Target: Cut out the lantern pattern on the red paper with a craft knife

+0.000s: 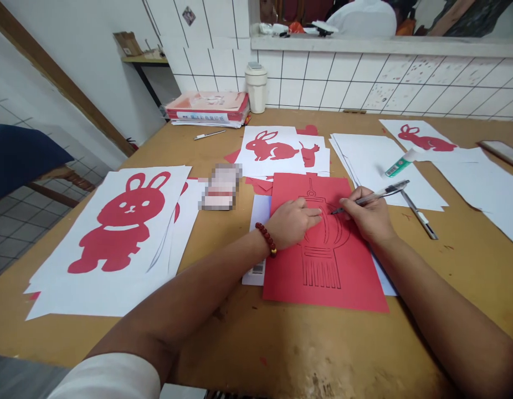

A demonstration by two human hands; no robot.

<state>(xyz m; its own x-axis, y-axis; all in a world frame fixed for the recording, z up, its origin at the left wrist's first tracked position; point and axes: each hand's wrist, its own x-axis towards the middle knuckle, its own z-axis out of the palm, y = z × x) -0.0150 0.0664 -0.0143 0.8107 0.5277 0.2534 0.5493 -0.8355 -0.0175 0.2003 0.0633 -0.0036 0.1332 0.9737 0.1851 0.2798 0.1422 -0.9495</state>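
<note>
A sheet of red paper (283, 277) lies in front of me, with a lantern with a fringe drawn on it in dark lines. My left hand (292, 221), a beaded bracelet at its wrist, rests on the sheet over the lantern's left side, fingers stretched out and holding nothing. In my right hand (370, 216) is a pen (375, 194) with a clear barrel, its tip on or just over the drawing's upper right. White paper and a booklet with a barcode (256, 270) peek out from under the red sheet.
White sheets with red rabbit cut-outs lie left (127, 221), behind (273, 149) and far right (426, 138). A glue stick (401, 162) and another pen (420, 215) lie right. Behind stand a paper stack (209, 108) and white cup (256, 87). A blurred-out item (220, 187) lies left.
</note>
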